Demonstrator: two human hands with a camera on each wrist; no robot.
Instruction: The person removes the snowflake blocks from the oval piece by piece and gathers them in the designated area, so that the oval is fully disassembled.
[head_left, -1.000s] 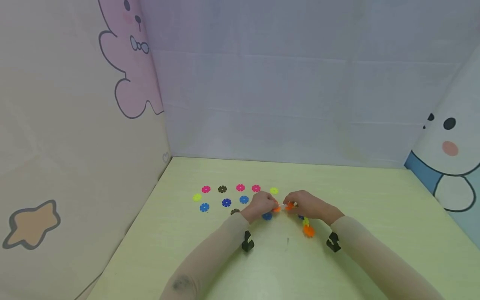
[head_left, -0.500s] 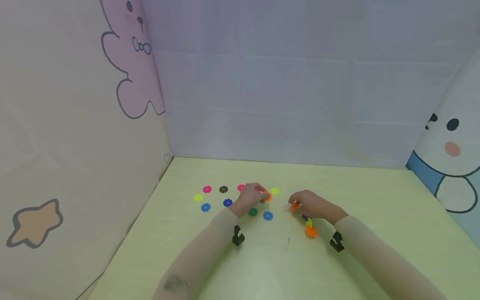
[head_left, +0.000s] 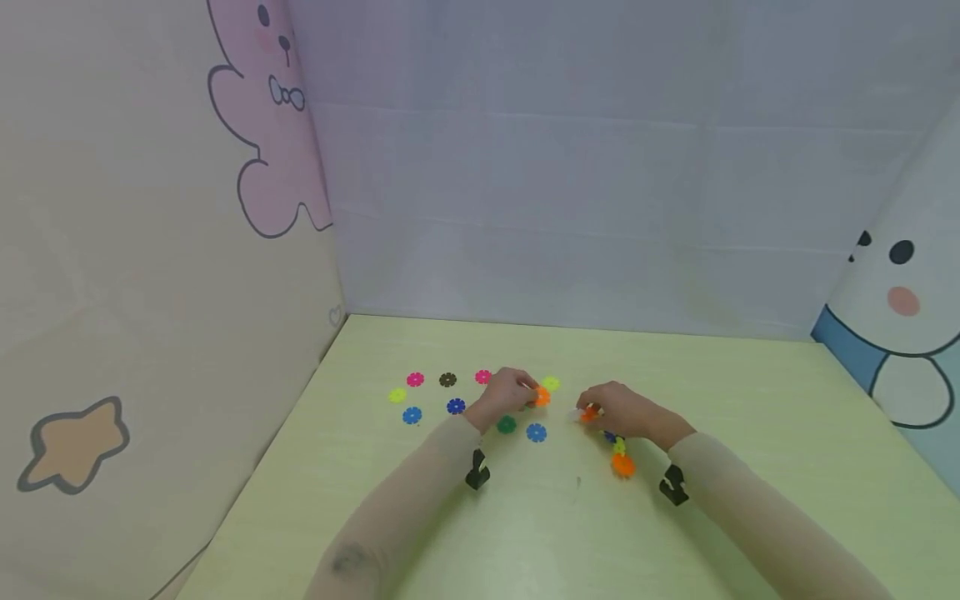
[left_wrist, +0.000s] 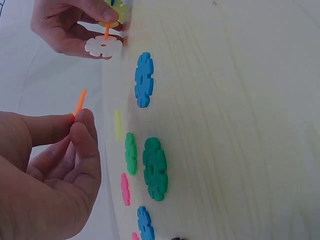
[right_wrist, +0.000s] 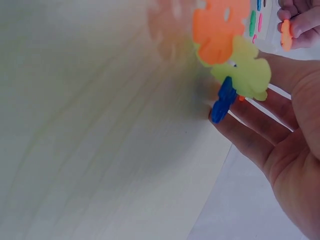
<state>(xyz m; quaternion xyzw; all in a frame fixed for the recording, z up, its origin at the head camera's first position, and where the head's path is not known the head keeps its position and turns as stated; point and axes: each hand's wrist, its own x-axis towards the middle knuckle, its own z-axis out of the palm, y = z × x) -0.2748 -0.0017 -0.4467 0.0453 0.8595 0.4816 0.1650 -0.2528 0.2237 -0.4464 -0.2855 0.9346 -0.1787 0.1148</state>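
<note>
Partly hidden, the orange disc (head_left: 542, 397) sits pinched in the left hand (head_left: 508, 393).

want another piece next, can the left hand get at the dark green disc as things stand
Probably yes: the dark green disc lies flat just beside the left hand with nothing over it, though that hand already pinches an orange disc.

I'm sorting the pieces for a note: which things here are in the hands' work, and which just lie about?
In hand:
left hand pinching an orange disc
right hand holding a joined chain with a white disc

Lying about:
green disc
blue disc
pink discs
black disc
table
</note>
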